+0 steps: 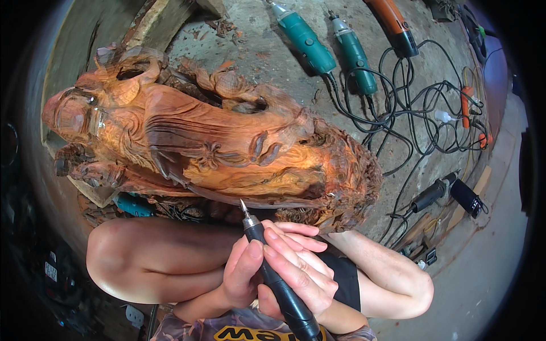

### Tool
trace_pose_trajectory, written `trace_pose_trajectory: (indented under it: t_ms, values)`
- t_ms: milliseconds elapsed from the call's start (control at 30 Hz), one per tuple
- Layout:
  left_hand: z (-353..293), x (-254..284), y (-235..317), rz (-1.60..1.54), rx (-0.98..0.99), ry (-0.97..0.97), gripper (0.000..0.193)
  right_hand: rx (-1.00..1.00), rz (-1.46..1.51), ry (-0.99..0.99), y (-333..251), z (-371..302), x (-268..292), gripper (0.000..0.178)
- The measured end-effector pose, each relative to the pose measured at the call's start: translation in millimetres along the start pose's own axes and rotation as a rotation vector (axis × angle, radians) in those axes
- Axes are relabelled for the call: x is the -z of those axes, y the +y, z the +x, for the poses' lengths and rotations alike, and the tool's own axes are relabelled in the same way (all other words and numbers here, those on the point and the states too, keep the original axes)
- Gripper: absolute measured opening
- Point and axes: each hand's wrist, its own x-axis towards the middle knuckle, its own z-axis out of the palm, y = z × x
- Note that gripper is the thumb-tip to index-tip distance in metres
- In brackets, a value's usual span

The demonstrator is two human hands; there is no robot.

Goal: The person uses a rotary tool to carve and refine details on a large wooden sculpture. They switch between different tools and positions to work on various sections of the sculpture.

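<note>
I hold a black pen-shaped rotary carving tool [284, 295] pointing up and away from me, its thin pointed metal bit foremost. Around its body is wrapped my right hand [304, 273]. From the other side, my left hand [242, 273] presses its thumb to the tool near the collar, its fingers partly hidden behind the right hand. Just past the bit lies a large reddish-brown wood carving [227, 136] of a robed figure on its side, with a flower and flowing folds. The bit tip overlaps its near lower edge; contact I cannot tell.
Beyond the carving are two green die grinders [307, 45] and an orange power tool [392, 25]. Black cords [398, 102] tangle across the concrete floor at right, near a dark grinder [432, 193]. My bent legs [153, 261] flank my hands. Wood blocks [159, 25] lie at the far left.
</note>
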Motion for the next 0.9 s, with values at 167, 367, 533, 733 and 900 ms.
trace_pose_trajectory:
  t_ms: [167,367,533,733,900]
  values:
    - [3,-4,-8,-0.039,0.042,-0.006,0.062,-0.049,-0.036,0.039,-3,-3,6,0.045]
    - [13,-15,-19,-0.080,0.157,-0.077,0.057,-0.046,-0.142,0.103,4,-17,21,0.044]
    - [10,-13,-20,-0.055,0.083,-0.082,0.061,-0.070,-0.085,0.079,1,-13,20,0.042]
    - [4,-9,-7,0.053,0.017,-0.004,0.063,-0.046,-0.034,0.093,-1,-4,5,0.044]
    - [2,-10,-23,-0.036,0.071,-0.011,0.060,-0.072,-0.047,0.129,0,-10,11,0.046]
